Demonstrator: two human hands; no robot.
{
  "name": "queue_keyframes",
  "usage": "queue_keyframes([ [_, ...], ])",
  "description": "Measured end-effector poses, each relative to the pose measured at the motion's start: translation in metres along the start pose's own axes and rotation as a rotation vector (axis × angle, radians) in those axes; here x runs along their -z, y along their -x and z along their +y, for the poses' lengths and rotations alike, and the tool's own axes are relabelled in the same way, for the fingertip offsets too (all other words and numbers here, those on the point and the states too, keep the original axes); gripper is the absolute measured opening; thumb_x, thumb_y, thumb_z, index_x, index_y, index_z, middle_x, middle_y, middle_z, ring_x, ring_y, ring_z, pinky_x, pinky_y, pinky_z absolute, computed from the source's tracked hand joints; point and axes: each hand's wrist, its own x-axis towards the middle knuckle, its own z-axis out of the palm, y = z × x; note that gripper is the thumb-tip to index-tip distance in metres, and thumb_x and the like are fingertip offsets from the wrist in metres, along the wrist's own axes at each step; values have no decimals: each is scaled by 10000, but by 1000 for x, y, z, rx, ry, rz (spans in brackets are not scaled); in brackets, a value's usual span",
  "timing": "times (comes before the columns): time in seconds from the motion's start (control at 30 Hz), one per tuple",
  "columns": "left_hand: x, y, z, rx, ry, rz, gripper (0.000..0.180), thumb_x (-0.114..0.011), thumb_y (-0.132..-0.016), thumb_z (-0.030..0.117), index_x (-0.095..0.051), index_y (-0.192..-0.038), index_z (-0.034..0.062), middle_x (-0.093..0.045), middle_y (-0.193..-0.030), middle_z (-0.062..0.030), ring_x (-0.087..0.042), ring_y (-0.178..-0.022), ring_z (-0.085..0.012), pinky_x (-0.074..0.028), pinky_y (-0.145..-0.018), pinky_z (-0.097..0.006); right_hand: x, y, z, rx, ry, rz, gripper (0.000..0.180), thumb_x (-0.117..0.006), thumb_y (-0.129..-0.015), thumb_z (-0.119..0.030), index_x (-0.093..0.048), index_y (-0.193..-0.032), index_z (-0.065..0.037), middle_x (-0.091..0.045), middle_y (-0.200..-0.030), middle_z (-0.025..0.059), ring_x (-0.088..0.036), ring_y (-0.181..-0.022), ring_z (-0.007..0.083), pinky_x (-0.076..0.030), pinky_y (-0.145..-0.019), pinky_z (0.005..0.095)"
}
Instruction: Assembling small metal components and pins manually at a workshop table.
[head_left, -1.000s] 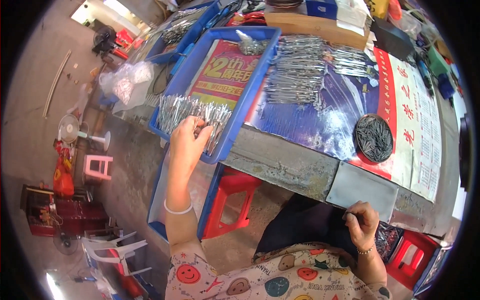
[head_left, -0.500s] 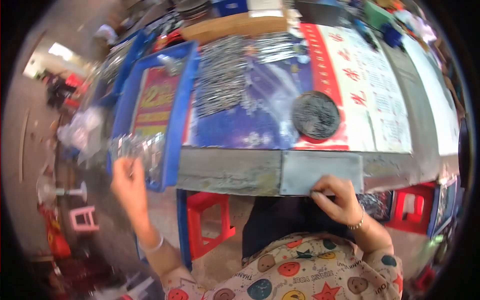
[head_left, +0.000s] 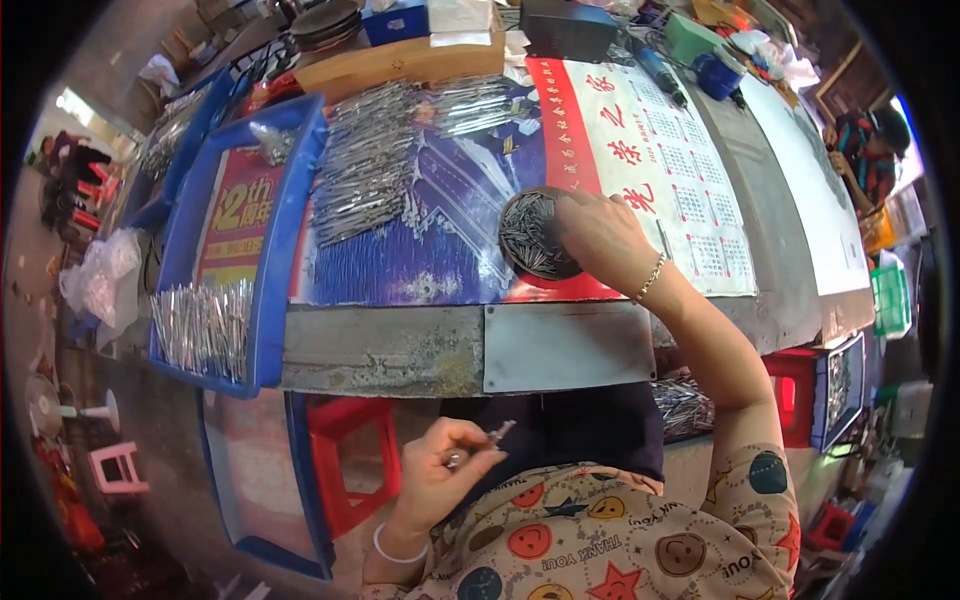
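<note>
My left hand (head_left: 445,468) is closed in front of my body, below the table edge. A short shiny metal rod (head_left: 500,433) pokes out between its thumb and fingers. At the round dark dish (head_left: 512,262), my right hand (head_left: 610,240) reaches down from the right, fingers bent together over its contents. Small grey metal pins (head_left: 535,232) fill that dish. The fingertips are dark and partly hidden, so what they pinch cannot be made out. Upright slim metal rods (head_left: 205,330) stand packed at the near end of a blue tray (head_left: 265,330) on the left.
Rows of metal rods (head_left: 365,165) lie on the blue poster (head_left: 440,270). A red and white calendar sheet (head_left: 690,200) covers the table's right part. A grey metal plate (head_left: 565,350) sits at the front edge. Red stools (head_left: 350,460) stand below; another person (head_left: 870,150) is far right.
My left hand has left the rods in the blue tray and come to my body with a metal rod. My right hand has moved from the front plate up to the dish. The view has shifted.
</note>
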Motion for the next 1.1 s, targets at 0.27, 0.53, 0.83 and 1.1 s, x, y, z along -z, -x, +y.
queue_keyframes([
  [0.27, -16, 10, -5, 35, 113, -21, 188, -714, -791, -63, -583, -906, 7, -517, -663, 59, -362, -547, 26, -283, -497, -149, 1, -7, 3, -63, -37, -115, 60, -552, -779, -60, -558, -820, -17, -627, -838, 153, -615, -800, 335, -449, -719, 441],
  [0.53, -15, 6, -7, 34, 126, -27, 196, -704, -810, -53, -564, -939, -7, -644, -809, -24, -482, -620, 21, -390, -563, -134, 5, -4, 3, -23, -174, -81, 148, -556, -774, -70, -601, -908, -25, -631, -829, 201, -612, -783, 389, -480, -706, 461],
  [0.83, -14, 11, -4, -20, 138, 8, 179, -700, -825, -33, -567, -942, -13, -652, -823, -37, -497, -626, 12, -399, -563, -140, 5, -6, -2, -93, -197, -119, 199, -554, -761, -46, -602, -951, -14, -635, -869, 208, -617, -826, 389, -483, -740, 459],
  [1.1, -18, 5, -8, -105, 175, 77, 153, -688, -836, -16, -599, -961, -12, -630, -738, 12, -482, -568, 24, -380, -491, -153, 2, -2, 2, 15, -280, 10, 261, -537, -771, 17, -592, -1025, -12, -614, -936, 185, -605, -897, 370, -478, -771, 425],
])
